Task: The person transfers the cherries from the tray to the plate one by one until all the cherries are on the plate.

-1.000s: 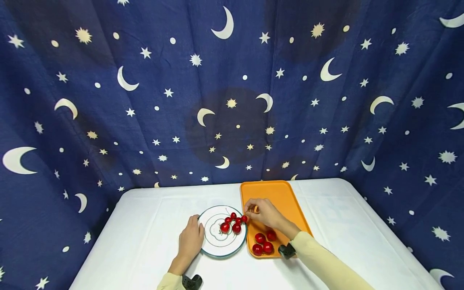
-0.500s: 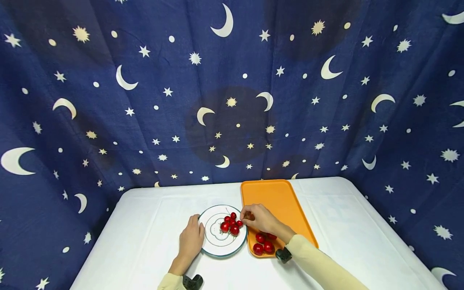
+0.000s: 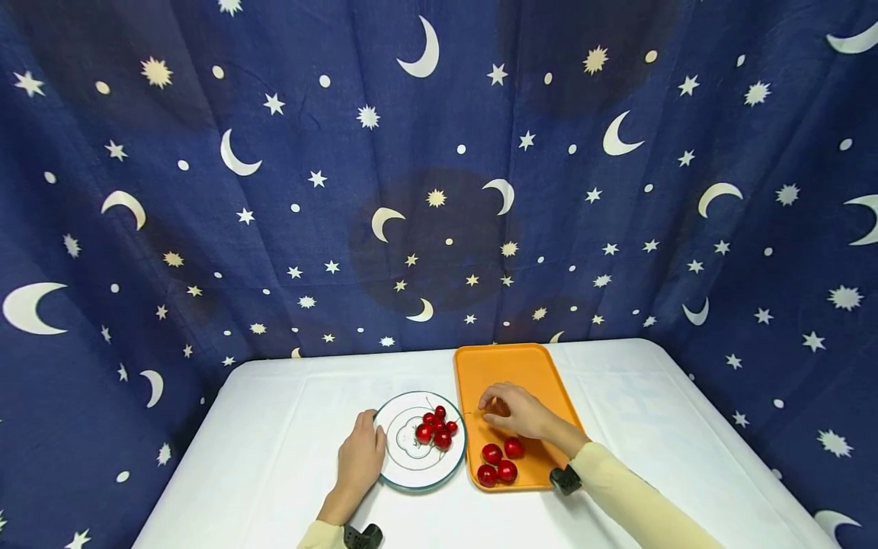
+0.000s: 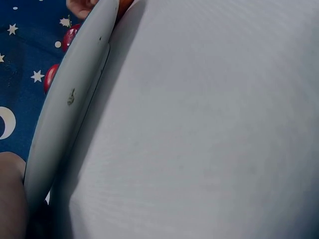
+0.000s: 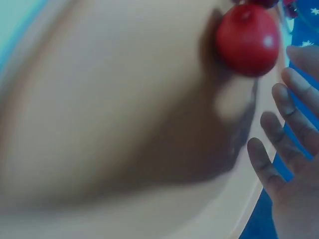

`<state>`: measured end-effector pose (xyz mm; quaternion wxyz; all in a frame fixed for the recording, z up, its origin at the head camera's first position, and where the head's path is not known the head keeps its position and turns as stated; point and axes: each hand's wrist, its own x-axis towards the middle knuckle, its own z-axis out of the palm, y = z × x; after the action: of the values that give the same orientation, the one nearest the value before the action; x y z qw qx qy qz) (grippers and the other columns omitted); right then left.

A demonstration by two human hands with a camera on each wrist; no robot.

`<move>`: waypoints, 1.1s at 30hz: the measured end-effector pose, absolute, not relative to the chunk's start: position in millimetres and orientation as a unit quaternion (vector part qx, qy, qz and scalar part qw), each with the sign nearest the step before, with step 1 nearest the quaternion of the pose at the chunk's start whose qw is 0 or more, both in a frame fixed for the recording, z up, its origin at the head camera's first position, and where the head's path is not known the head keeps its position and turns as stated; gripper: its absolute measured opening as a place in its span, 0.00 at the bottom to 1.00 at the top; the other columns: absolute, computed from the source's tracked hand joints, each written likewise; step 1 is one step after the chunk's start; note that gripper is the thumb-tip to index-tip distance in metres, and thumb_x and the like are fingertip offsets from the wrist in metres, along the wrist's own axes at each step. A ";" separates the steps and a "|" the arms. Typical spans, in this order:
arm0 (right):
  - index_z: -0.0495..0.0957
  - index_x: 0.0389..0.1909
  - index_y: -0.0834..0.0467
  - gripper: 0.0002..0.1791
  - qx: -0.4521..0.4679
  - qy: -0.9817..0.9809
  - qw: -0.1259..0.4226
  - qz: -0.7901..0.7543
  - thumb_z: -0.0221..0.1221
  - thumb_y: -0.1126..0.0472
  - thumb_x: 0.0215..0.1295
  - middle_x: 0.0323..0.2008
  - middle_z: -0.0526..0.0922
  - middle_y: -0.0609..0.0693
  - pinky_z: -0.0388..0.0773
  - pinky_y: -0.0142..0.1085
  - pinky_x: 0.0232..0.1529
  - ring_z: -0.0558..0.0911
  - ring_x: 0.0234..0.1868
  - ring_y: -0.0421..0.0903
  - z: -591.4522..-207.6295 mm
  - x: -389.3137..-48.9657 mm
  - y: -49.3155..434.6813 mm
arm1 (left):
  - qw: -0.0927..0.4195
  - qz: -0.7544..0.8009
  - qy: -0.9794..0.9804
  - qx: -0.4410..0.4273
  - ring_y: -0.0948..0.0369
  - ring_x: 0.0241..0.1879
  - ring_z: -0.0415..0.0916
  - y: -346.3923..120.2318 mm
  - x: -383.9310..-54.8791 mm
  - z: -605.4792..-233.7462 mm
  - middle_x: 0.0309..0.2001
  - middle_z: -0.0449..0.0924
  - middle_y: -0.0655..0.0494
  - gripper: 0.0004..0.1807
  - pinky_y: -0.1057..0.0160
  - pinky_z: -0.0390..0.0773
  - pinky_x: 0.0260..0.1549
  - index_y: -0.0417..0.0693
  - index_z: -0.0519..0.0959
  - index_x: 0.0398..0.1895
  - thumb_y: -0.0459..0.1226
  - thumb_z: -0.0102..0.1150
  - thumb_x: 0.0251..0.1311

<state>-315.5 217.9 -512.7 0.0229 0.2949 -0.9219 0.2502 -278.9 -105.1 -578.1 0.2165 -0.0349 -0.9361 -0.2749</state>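
Note:
In the head view, a white plate with a dark green rim holds several red fruits. The smaller ones look like cherries with thin stems; larger round red fruits lie beside them, one with a green tuft. My left hand holds the plate's left rim. The left wrist view shows the plate's pale side edge-on. Over the orange tray, right of the plate, my right hand has its fingers loosely bent with nothing in them. In the right wrist view they appear spread near a red fruit.
Several larger red fruits sit at the tray's near end, below my right hand. The tray's left edge is close to the plate. A white cloth covers the table. Behind it hangs a blue curtain with moons and stars.
My right hand brings a small cherry onto the plate beside the others, lets it go, then moves right over the tray. My left hand stays at the plate's rim.

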 end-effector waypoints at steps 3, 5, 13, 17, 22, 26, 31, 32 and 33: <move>0.82 0.44 0.52 0.10 0.277 -0.932 0.012 0.235 0.68 0.53 0.65 0.40 0.83 0.45 0.76 0.34 0.45 0.77 0.40 0.43 -514.0 -314.2 228.4 | 0.214 -0.273 -0.937 -0.036 0.47 0.33 0.86 -105.4 -278.9 -577.4 0.48 0.83 0.41 0.15 0.49 0.84 0.30 0.34 0.77 0.55 0.33 0.56 0.68; 0.82 0.44 0.51 0.13 0.264 -0.936 -0.007 0.234 0.68 0.50 0.65 0.39 0.82 0.44 0.74 0.31 0.42 0.76 0.38 0.40 -514.9 -311.9 233.6 | 0.213 -0.271 -0.938 -0.035 0.47 0.34 0.86 -105.3 -278.8 -577.7 0.48 0.83 0.41 0.15 0.49 0.84 0.30 0.34 0.77 0.55 0.33 0.57 0.68; 0.80 0.46 0.51 0.19 0.263 -0.927 -0.072 0.256 0.67 0.43 0.65 0.37 0.80 0.44 0.69 0.28 0.35 0.73 0.34 0.37 -516.7 -303.8 242.9 | 0.217 -0.268 -0.938 -0.034 0.49 0.32 0.86 -103.2 -276.5 -580.9 0.48 0.83 0.42 0.15 0.52 0.84 0.29 0.35 0.77 0.54 0.33 0.57 0.68; 0.80 0.48 0.52 0.18 0.282 -0.911 -0.097 0.284 0.67 0.45 0.66 0.38 0.81 0.48 0.69 0.26 0.32 0.72 0.30 0.37 -515.4 -302.1 245.1 | 0.225 -0.264 -0.937 -0.034 0.49 0.32 0.86 -102.8 -276.9 -581.5 0.47 0.83 0.42 0.15 0.52 0.84 0.29 0.35 0.78 0.54 0.34 0.57 0.67; 0.80 0.48 0.54 0.17 0.301 -0.896 -0.120 0.304 0.68 0.48 0.65 0.39 0.81 0.50 0.67 0.25 0.29 0.70 0.26 0.35 -512.4 -300.9 246.4 | 0.225 -0.265 -0.937 -0.033 0.49 0.32 0.86 -104.3 -277.4 -582.1 0.47 0.83 0.42 0.15 0.51 0.84 0.29 0.36 0.77 0.54 0.34 0.57 0.68; 0.81 0.48 0.54 0.16 0.308 -0.891 -0.134 0.305 0.68 0.50 0.66 0.41 0.83 0.49 0.68 0.24 0.31 0.71 0.28 0.36 -511.9 -300.8 247.9 | 0.225 -0.265 -0.937 -0.031 0.49 0.33 0.86 -105.6 -276.5 -581.7 0.47 0.83 0.42 0.15 0.51 0.84 0.29 0.35 0.78 0.54 0.34 0.57 0.68; 0.82 0.47 0.56 0.12 0.326 -0.882 -0.131 0.314 0.66 0.55 0.68 0.40 0.86 0.49 0.74 0.25 0.34 0.75 0.32 0.34 -510.7 -302.8 250.5 | 0.228 -0.264 -0.937 -0.033 0.49 0.32 0.86 -106.0 -275.5 -580.1 0.46 0.83 0.42 0.15 0.52 0.84 0.29 0.35 0.78 0.53 0.33 0.58 0.67; 0.83 0.46 0.56 0.11 0.331 -0.881 -0.127 0.315 0.66 0.55 0.68 0.39 0.86 0.48 0.75 0.25 0.35 0.75 0.33 0.34 -510.3 -303.7 251.1 | 0.227 -0.264 -0.937 -0.032 0.49 0.32 0.86 -106.1 -275.5 -579.7 0.46 0.83 0.42 0.15 0.52 0.84 0.29 0.35 0.78 0.53 0.33 0.58 0.67; 0.84 0.46 0.56 0.10 0.334 -0.880 -0.122 0.315 0.65 0.56 0.69 0.38 0.86 0.48 0.76 0.26 0.36 0.76 0.33 0.33 -509.6 -304.5 251.6 | 0.226 -0.263 -0.937 -0.033 0.49 0.32 0.86 -106.1 -275.8 -579.3 0.46 0.83 0.42 0.15 0.52 0.84 0.29 0.35 0.78 0.54 0.33 0.58 0.67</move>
<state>-304.5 251.6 -509.6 -0.1222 0.3338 -0.8802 0.3145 -275.8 -106.1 -579.3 0.2256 -0.0326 -0.9375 -0.2631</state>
